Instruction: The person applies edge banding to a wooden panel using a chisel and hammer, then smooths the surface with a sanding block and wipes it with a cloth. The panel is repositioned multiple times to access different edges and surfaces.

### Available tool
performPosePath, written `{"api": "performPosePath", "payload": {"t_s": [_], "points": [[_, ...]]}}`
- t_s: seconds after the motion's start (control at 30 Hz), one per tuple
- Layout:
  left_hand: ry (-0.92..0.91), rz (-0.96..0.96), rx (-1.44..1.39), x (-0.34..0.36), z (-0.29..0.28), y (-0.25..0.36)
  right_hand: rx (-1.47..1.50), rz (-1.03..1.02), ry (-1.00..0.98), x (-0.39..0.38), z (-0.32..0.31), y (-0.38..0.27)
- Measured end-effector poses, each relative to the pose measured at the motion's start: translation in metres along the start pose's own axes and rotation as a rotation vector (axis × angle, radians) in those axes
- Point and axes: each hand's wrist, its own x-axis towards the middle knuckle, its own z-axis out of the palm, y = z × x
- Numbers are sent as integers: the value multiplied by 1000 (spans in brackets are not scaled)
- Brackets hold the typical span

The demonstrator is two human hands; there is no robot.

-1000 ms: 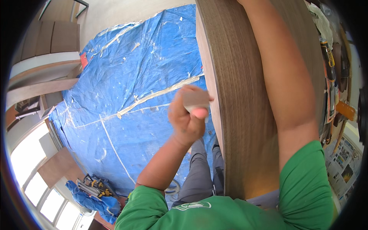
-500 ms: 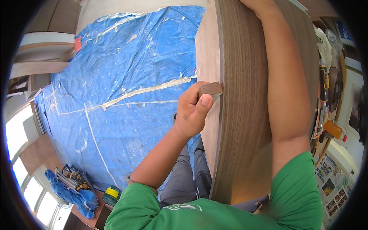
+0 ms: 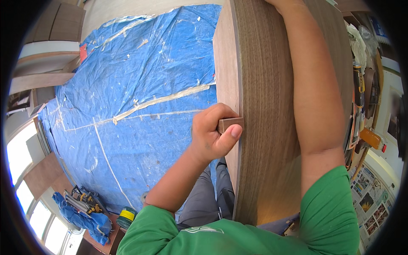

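A small brown wooden block (image 3: pixel 231 123) is gripped in my left hand (image 3: pixel 209 134), the thumb along its near side and the fingers curled behind it. The block's right end meets the front edge of a large wood-grain panel piece (image 3: pixel 265 106), which looks like a cabinet or board assembly. Its lighter side face (image 3: pixel 225 59) drops away on the left. Stretched across the top of that piece, my right arm reaches to the far end, where my right hand (image 3: pixel 285 3) is mostly cut off by the picture's upper edge; its fingers are out of sight.
A blue tarp (image 3: pixel 140 85) with tape strips covers the floor at left. Brown cabinet parts (image 3: pixel 66 23) stand far left. A tool bag (image 3: pixel 87 212) and a green-yellow round container (image 3: pixel 126 216) sit lower left. At right are an amber bottle (image 3: pixel 372 138) and newspaper sheets (image 3: pixel 369 197).
My left hand and the block have slid nearer to me along the panel's edge, and the block has turned slightly. My right arm stays stretched over the panel.
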Motion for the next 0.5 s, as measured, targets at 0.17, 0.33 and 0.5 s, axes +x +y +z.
{"api": "performPosePath", "payload": {"t_s": [0.17,0.33,0.5], "points": [[108,-49,95,2,8,7,173,298,-32,2,-11,-18],[163,-37,117,27,10,5,184,367,-61,3,-8,-18],[193,-3,134,72,4,-1,212,362,-63,1,-17,-26]]}}
